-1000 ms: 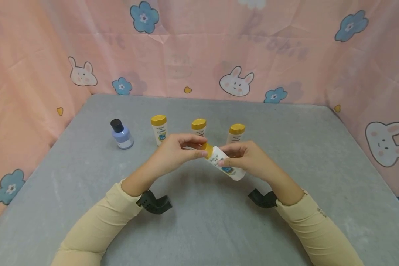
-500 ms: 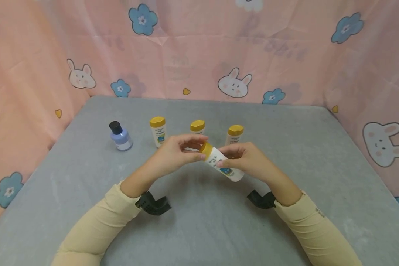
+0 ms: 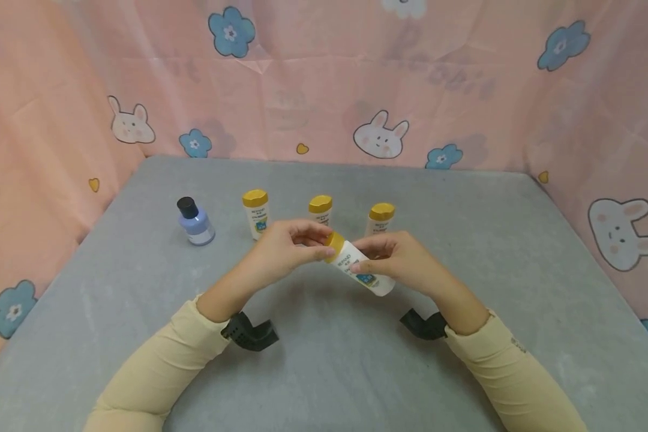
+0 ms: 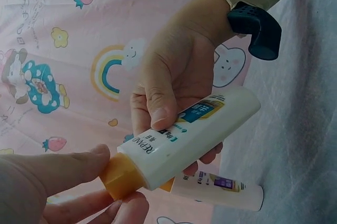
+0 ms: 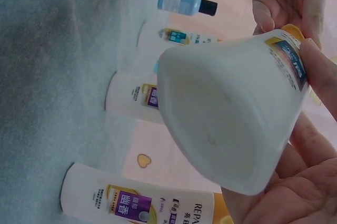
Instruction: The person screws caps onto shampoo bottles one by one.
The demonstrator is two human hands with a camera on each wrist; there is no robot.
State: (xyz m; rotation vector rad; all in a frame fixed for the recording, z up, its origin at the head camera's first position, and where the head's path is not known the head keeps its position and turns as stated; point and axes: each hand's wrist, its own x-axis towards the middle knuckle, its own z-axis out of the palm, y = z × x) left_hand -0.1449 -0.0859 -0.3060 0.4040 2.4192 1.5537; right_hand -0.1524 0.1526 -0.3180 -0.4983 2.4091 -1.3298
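Observation:
A white bottle (image 3: 378, 283) with a gold cap (image 3: 335, 246) is held tilted above the table, cap up and to the left. My left hand (image 3: 281, 247) pinches the cap between thumb and fingers; the left wrist view shows the cap (image 4: 124, 176) seated on the bottle (image 4: 184, 142). Around the body, my right hand (image 3: 405, 259) grips with its thumb across the printed front. The right wrist view looks onto the bottle's base (image 5: 216, 129). Behind the hands stand three similar gold-capped bottles: a left one (image 3: 256, 215), a middle one (image 3: 321, 207) and a right one (image 3: 380, 219).
A blue-purple bottle (image 3: 197, 225) with a black cap stands at the left end of the row. The grey table (image 3: 324, 372) backs onto a pink printed curtain (image 3: 302, 78), which also runs along both sides. A black mount sits on each wrist.
The head view has shifted slightly. My left index finger has come a little lower on the cap; both hands and the bottle otherwise stay nearly in place.

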